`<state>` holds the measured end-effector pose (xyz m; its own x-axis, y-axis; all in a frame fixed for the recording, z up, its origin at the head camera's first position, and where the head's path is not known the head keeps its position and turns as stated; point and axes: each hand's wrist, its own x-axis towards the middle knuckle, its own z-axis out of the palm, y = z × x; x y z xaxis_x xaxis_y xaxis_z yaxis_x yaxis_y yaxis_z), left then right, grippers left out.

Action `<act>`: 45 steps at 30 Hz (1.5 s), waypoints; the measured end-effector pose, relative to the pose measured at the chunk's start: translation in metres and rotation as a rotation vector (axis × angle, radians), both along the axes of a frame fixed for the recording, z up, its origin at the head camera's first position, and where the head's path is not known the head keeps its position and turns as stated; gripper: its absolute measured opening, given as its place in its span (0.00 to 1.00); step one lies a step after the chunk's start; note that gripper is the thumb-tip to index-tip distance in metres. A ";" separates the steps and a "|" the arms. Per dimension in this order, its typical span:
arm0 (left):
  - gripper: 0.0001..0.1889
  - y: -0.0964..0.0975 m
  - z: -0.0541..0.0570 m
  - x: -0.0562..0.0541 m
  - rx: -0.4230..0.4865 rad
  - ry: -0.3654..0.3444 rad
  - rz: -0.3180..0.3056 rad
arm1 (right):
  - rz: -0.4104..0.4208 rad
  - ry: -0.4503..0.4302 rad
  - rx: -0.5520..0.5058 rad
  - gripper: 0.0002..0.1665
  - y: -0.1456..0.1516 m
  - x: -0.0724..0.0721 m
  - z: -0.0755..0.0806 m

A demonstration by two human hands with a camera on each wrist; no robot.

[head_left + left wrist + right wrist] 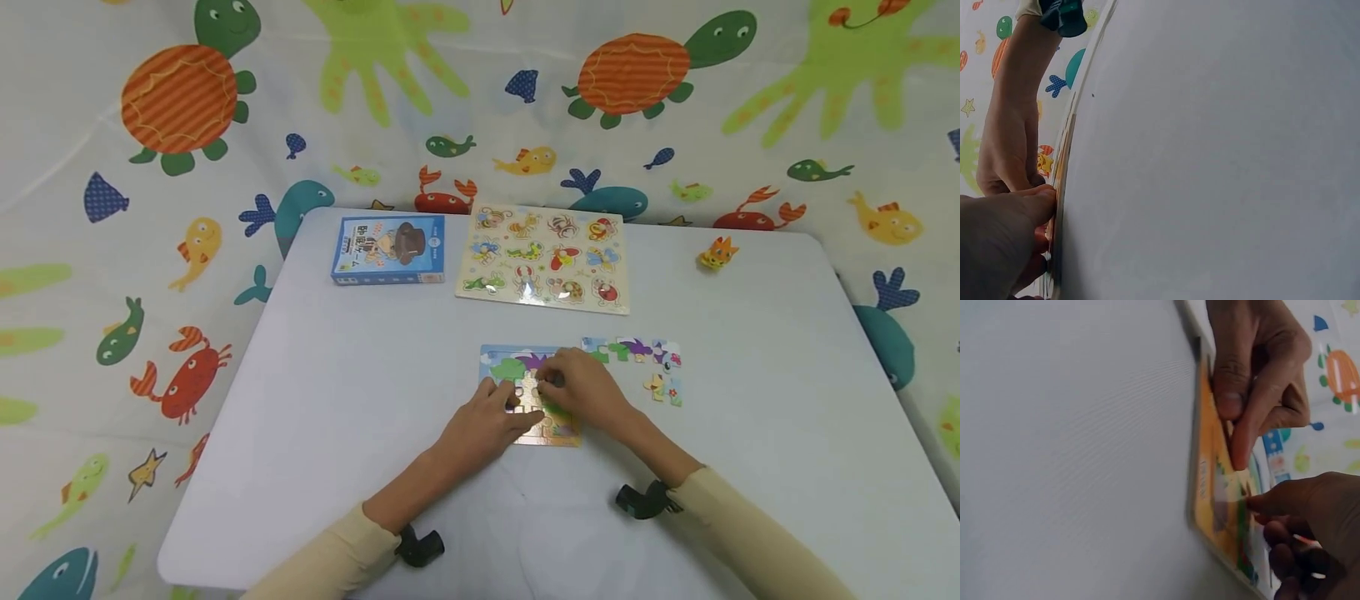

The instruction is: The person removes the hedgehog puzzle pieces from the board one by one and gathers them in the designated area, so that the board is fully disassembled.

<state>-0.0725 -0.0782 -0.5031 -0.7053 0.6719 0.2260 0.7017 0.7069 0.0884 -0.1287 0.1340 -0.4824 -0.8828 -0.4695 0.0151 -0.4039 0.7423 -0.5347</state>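
Observation:
A jigsaw puzzle board (496,356) with a colourful picture lies flat on the table, and bare pale patches show in its middle. My left hand (483,421) rests on its left and lower part, thumb stretched across the board and fingertips touching it. From the right, my right hand (588,387) reaches over the board, its thumb and fingers bent together at the surface. They seem to pinch a puzzle piece, mostly hidden by the fingers. In the right wrist view the right fingertips (1257,503) meet the board just beside the left index finger. Loose puzzle pieces (666,354) lie right of the board.
Behind the board are a blue game box (386,250) and a wooden insect puzzle (543,258). A small orange and yellow toy (717,253) stands at the back right of the white table (360,358). A sea-animal cloth (420,142) hangs behind.

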 end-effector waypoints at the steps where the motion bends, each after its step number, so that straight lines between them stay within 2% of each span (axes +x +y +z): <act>1: 0.14 0.000 0.001 0.000 0.002 -0.001 0.000 | -0.012 -0.036 -0.025 0.03 0.000 -0.002 0.000; 5: 0.14 0.001 0.002 0.000 0.019 -0.005 -0.008 | -0.030 -0.176 -0.100 0.02 0.001 -0.008 0.001; 11: 0.13 0.003 0.001 -0.001 0.025 0.056 -0.016 | -0.054 -0.344 -0.180 0.04 0.003 -0.013 0.010; 16: 0.12 0.003 0.001 0.000 0.023 0.042 -0.006 | -0.078 -0.437 -0.247 0.06 0.003 -0.011 0.017; 19: 0.13 0.003 0.001 0.000 -0.003 0.016 0.002 | -0.113 -0.417 -0.273 0.06 0.007 -0.009 0.017; 22: 0.13 0.003 0.001 -0.001 -0.010 0.005 0.001 | -0.145 -0.352 -0.294 0.05 0.023 -0.007 0.018; 28: 0.14 0.003 0.002 -0.001 0.014 -0.010 -0.007 | -0.219 -0.251 -0.270 0.08 0.084 -0.004 0.026; 31: 0.15 0.001 0.003 -0.001 0.021 -0.019 -0.014 | -0.269 -0.249 -0.228 0.10 0.117 -0.001 0.023; 35: 0.15 0.000 0.003 -0.001 0.023 -0.007 -0.025 | -0.313 -0.301 -0.211 0.11 0.147 0.002 0.017; 40: 0.14 -0.002 0.001 -0.001 0.049 -0.006 -0.028 | -0.327 -0.342 -0.219 0.13 0.159 -0.001 0.010; 45: 0.15 -0.002 0.000 -0.001 0.050 -0.033 -0.030 | -0.306 -0.326 -0.186 0.14 0.157 -0.007 0.007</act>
<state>-0.0735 -0.0801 -0.5029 -0.6929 0.6813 0.2362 0.7185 0.6799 0.1466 -0.1356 0.2907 -0.4757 -0.9527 -0.2030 -0.2263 0.0290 0.6804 -0.7323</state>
